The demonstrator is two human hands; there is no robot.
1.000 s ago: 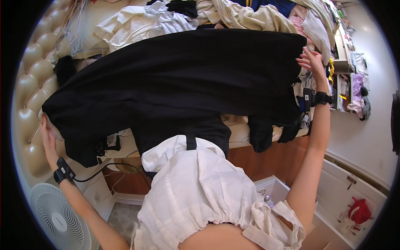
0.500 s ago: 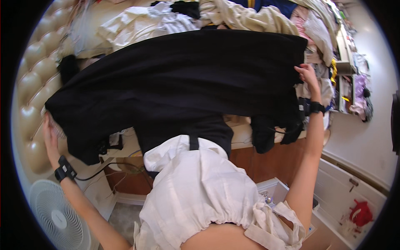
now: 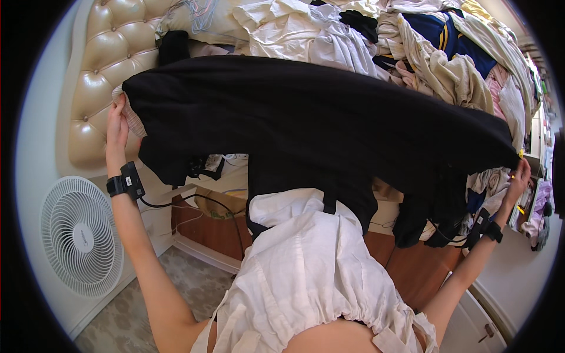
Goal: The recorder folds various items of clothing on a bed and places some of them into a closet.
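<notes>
A long black garment (image 3: 306, 112) is stretched sideways in front of me, and its exact kind I cannot make out. At its left end, my left hand (image 3: 118, 120) is closed on the edge, where a pale ribbed inner band (image 3: 134, 115) shows. My right hand (image 3: 519, 176) pinches the right end's corner, with the arm reaching far out. The cloth sags between the hands, and its lower part hangs in front of my white top (image 3: 318, 253). Each wrist wears a black strapped device.
Heaped clothes (image 3: 447, 65), white, beige and navy, lie on the bed behind the garment. A tufted cream headboard (image 3: 118, 65) stands at the left, above a white fan (image 3: 82, 235). Brown wooden panels (image 3: 406, 262) stand below. A black cable (image 3: 220, 203) hangs near my left wrist.
My view has swung left, bringing the fan and headboard further in. The garment's left end is now higher and its right end lower. Both hands still hold it.
</notes>
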